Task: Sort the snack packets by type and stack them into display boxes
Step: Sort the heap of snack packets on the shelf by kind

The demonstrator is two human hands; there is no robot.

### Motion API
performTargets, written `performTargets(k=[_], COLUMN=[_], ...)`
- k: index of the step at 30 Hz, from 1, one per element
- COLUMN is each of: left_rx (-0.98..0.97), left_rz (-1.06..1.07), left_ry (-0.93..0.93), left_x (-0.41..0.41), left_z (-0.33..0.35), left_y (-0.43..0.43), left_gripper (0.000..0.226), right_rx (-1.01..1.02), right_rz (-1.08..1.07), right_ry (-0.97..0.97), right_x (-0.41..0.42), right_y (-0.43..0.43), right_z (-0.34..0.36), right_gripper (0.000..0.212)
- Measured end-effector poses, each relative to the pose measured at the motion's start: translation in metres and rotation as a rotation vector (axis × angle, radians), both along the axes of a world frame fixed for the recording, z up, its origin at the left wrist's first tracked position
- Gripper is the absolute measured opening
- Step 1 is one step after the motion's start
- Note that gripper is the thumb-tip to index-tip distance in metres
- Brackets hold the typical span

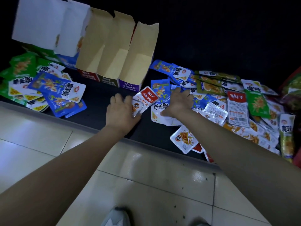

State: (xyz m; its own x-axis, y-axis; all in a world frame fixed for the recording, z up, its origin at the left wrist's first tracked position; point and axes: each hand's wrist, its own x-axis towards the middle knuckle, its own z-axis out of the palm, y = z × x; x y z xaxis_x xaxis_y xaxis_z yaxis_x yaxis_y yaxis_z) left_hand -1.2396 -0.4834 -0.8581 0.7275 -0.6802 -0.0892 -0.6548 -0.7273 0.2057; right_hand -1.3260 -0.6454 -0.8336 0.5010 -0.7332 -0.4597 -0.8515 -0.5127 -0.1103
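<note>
Your left hand [121, 111] is pinching a red packet [147, 97] by its edge (light, floppy, slippery). Your right hand [178, 102] is lying flat, fingers [176, 91] spread, holding nothing, on a blue packet [158, 90].

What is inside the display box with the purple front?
Inside the purple-front box only bare brown cardboard shows, and no packet. Its front wall covers the nearest part of the bottom, so that part cannot be checked.
</note>
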Motion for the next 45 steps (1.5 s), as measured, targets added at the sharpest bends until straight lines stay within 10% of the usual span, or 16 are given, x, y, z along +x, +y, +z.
performTargets(k=[12,19,24,31,33,37,40,45], left_rx=[-0.002,-0.01,0.001,-0.049,-0.312,-0.677,-0.838,-0.749], left_rz=[0.007,-0.034,-0.073,-0.171,-0.048,0.294,0.406,0.49], left_ry=[0.073,0.094,0.144,0.077,0.303,1.381,1.322,1.107], left_x=[0.01,0.008,-0.003,-0.031,-0.031,-0.037,-0.036,-0.012], left_z=[0.002,0.002,0.002,0.01,0.02,0.047,0.042,0.027], left_y=[0.003,0.005,-0.01,-0.047,-0.053,-0.065,-0.062,-0.031], left_gripper=[0.076,0.08,0.079,0.072,0.061,0.046,0.034,0.037], right_rx=[0.186,0.431,0.447,0.501,0.643,0.888,0.828,-0.015], right_rz=[-0.332,-0.428,-0.521,-0.7,-0.737,-0.631,-0.323,0.099], right_ry=[-0.233,-0.559,-0.807,-1.07,-1.062,-0.962,-0.82,-0.185], right_x=[0.003,-0.004,-0.03,-0.086,-0.09,-0.076,-0.057,-0.054], right_y=[0.002,0.0,-0.023,-0.044,-0.041,-0.024,-0.007,-0.027], right_z=[0.002,0.001,0.029,0.056,0.056,0.045,0.045,0.018], right_gripper=[0.12,0.014,0.042,0.028,0.025,0.032,0.023,0.062])
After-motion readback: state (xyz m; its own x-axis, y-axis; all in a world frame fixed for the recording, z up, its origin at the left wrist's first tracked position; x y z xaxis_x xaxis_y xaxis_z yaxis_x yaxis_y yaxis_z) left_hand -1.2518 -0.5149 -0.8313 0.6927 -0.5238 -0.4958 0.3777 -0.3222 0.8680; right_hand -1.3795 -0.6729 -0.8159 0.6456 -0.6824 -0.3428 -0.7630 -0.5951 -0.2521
